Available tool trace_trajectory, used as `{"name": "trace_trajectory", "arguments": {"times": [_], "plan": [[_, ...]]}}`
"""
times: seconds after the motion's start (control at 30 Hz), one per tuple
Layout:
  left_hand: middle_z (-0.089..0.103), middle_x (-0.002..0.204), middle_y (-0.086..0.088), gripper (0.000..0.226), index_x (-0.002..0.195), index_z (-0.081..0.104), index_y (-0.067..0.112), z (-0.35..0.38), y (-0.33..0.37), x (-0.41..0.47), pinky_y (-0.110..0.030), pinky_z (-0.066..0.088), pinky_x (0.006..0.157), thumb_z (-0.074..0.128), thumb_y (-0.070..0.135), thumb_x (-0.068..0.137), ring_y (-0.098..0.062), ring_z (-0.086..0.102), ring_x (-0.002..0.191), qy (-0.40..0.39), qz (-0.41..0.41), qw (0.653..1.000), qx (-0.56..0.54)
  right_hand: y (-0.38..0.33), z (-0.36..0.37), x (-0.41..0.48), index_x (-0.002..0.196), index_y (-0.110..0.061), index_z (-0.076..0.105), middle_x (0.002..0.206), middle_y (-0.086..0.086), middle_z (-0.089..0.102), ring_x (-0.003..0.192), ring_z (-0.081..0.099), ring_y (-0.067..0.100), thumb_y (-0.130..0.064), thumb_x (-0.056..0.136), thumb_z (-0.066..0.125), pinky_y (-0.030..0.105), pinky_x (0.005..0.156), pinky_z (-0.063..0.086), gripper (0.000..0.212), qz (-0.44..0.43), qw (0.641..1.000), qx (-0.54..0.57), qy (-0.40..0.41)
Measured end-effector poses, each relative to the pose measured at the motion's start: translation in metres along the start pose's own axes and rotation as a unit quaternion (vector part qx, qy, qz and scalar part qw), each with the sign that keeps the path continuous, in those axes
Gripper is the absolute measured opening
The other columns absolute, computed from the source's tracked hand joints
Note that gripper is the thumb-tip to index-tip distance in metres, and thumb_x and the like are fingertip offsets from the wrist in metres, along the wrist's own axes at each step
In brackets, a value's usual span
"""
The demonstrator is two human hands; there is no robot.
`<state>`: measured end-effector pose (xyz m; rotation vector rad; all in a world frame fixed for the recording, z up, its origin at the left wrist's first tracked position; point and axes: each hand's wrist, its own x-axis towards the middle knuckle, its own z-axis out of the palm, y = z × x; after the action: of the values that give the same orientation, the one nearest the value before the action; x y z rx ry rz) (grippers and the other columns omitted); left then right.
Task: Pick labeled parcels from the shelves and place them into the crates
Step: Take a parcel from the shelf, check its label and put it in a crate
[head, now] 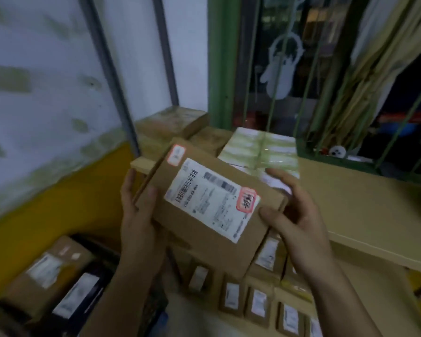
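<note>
1. Your parcel [209,203] is a flat brown cardboard box, white barcode label [212,198] on top, held above rows of small labeled boxes [258,302].
2. Your left hand [139,215] and right hand [294,215] clamp its opposite ends, fingers curled.

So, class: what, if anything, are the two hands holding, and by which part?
A labelled cardboard parcel, held at opposite ends: left hand on one end, right hand on the other.
</note>
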<state>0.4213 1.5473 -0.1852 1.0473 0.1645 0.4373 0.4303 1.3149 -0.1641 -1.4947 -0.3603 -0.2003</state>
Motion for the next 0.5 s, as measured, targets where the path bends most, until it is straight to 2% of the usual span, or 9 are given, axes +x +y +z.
{"name": "trace_trajectory", "arguments": {"times": [0.07, 0.13, 0.2, 0.27, 0.3, 0.37, 0.4, 0.47, 0.5], "plan": [[0.072, 0.12, 0.005, 0.049, 0.137, 0.053, 0.046, -0.041, 0.015, 0.008, -0.038, 0.061, 0.076, 0.065, 0.035, 0.09, -0.018, 0.073, 0.103, 0.018, 0.014, 0.999, 0.033, -0.001, 0.031, 0.016, 0.126, -0.028, 0.061, 0.089, 0.03, 0.055, 0.077, 0.06, 0.034, -0.001, 0.088, 0.073, 0.031, 0.072, 0.054, 0.048, 0.008, 1.0, 0.008, 0.021], [0.074, 0.115, 0.007, 0.05, 0.131, 0.057, 0.047, -0.08, 0.029, 0.011, -0.032, 0.062, 0.07, 0.07, 0.031, 0.086, -0.02, 0.073, 0.102, 0.019, 0.005, 0.997, 0.069, -0.002, 0.066, 0.031, 0.115, -0.014, 0.062, 0.084, 0.011, 0.07, 0.075, 0.069, 0.016, -0.002, 0.085, 0.075, 0.022, 0.068, 0.056, 0.036, 0.011, 0.998, 0.033, 0.051], [0.071, 0.123, 0.007, 0.077, 0.135, 0.05, 0.056, -0.117, 0.043, 0.01, -0.037, 0.062, 0.073, 0.087, 0.039, 0.07, -0.024, 0.071, 0.108, -0.017, -0.011, 0.995, 0.096, -0.003, 0.102, 0.042, 0.102, -0.005, 0.063, 0.078, -0.01, 0.073, 0.071, 0.07, 0.001, -0.003, 0.086, 0.074, 0.014, 0.062, 0.052, 0.02, 0.006, 0.999, 0.018, 0.048], [0.067, 0.132, 0.009, 0.104, 0.133, 0.043, 0.07, -0.152, 0.057, 0.008, -0.041, 0.062, 0.076, 0.099, 0.05, 0.048, -0.025, 0.07, 0.113, -0.05, -0.027, 0.992, 0.115, -0.003, 0.139, 0.046, 0.094, -0.004, 0.069, 0.077, -0.011, 0.075, 0.07, 0.069, -0.001, -0.005, 0.092, 0.068, 0.012, 0.062, 0.051, 0.002, 0.006, 1.0, -0.011, -0.004], [0.066, 0.133, 0.008, 0.107, 0.13, 0.042, 0.073, -0.168, 0.064, 0.007, -0.042, 0.062, 0.075, 0.099, 0.052, 0.042, -0.026, 0.07, 0.112, -0.041, -0.033, 0.993, 0.109, -0.002, 0.156, 0.046, 0.093, -0.008, 0.072, 0.081, -0.008, 0.076, 0.074, 0.07, 0.002, -0.005, 0.095, 0.064, 0.014, 0.064, 0.053, 0.008, 0.012, 0.999, -0.023, -0.027], [0.068, 0.13, 0.003, 0.093, 0.126, 0.048, 0.07, -0.2, 0.076, 0.009, -0.049, 0.062, 0.074, 0.097, 0.053, 0.048, -0.031, 0.071, 0.108, 0.019, -0.031, 0.996, 0.086, 0.002, 0.189, 0.043, 0.095, -0.017, 0.075, 0.089, -0.004, 0.078, 0.085, 0.073, 0.01, -0.002, 0.098, 0.06, 0.022, 0.07, 0.057, 0.022, 0.019, 0.997, -0.034, -0.072], [0.069, 0.128, -0.001, 0.076, 0.126, 0.051, 0.064, -0.215, 0.083, 0.01, -0.052, 0.061, 0.073, 0.091, 0.05, 0.062, -0.033, 0.072, 0.104, 0.062, -0.029, 0.995, 0.07, 0.004, 0.205, 0.04, 0.099, -0.018, 0.076, 0.094, -0.003, 0.078, 0.089, 0.073, 0.012, 0.0, 0.097, 0.059, 0.025, 0.072, 0.058, 0.024, 0.02, 0.995, -0.037, -0.096], [0.072, 0.119, -0.007, 0.039, 0.122, 0.055, 0.051, -0.249, 0.095, 0.014, -0.049, 0.059, 0.069, 0.071, 0.036, 0.089, -0.034, 0.073, 0.092, 0.157, -0.016, 0.986, 0.049, 0.012, 0.235, 0.033, 0.118, -0.02, 0.072, 0.105, -0.006, 0.077, 0.097, 0.072, 0.012, -0.002, 0.097, 0.061, 0.027, 0.077, 0.058, 0.03, 0.027, 0.986, -0.042, -0.162], [0.073, 0.115, -0.008, 0.03, 0.119, 0.057, 0.047, -0.265, 0.101, 0.014, -0.048, 0.058, 0.068, 0.065, 0.031, 0.095, -0.033, 0.073, 0.089, 0.198, -0.001, 0.979, 0.047, 0.018, 0.25, 0.028, 0.129, -0.025, 0.066, 0.112, -0.009, 0.075, 0.101, 0.071, 0.011, -0.006, 0.097, 0.063, 0.027, 0.079, 0.058, 0.038, 0.045, 0.976, -0.041, -0.208]]}}
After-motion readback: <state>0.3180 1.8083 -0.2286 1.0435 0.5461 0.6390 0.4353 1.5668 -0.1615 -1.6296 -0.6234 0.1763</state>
